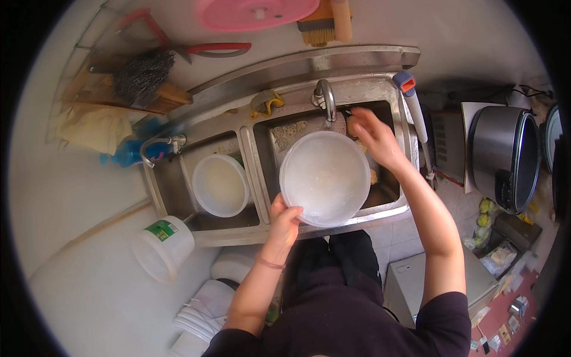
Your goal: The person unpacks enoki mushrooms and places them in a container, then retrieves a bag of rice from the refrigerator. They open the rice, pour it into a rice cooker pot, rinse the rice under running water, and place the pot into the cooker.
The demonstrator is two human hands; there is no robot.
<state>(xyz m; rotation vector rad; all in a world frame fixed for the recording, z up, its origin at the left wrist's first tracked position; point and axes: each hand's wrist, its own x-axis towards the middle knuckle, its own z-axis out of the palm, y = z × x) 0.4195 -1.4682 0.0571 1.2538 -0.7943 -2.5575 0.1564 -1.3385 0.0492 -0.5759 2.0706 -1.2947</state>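
Observation:
My left hand (285, 218) grips the near left rim of a round, translucent white plastic tub (325, 178), thumb over the edge. The tub is over the right basin of a steel double sink (263, 178) and hides much of it. Past the tub's far right edge hovers my right hand (377, 140), slightly blurred, fingers apart and seemingly holding nothing. Below it are several tan, lumpy pieces (374, 177), partly hidden; I cannot tell what they are. A curved metal faucet (329, 100) reaches over the tub's far side. In the left basin stands another white tub (221, 185) with cloudy contents.
A second faucet (154, 149) and a blue bottle (134, 151) are at the left. A white bucket (165, 247) stands at the near left corner. A yellow-and-grey cloth (266, 103) lies on the back ledge. At the right are a white-handled tool (415, 111) and a rice cooker (502, 156).

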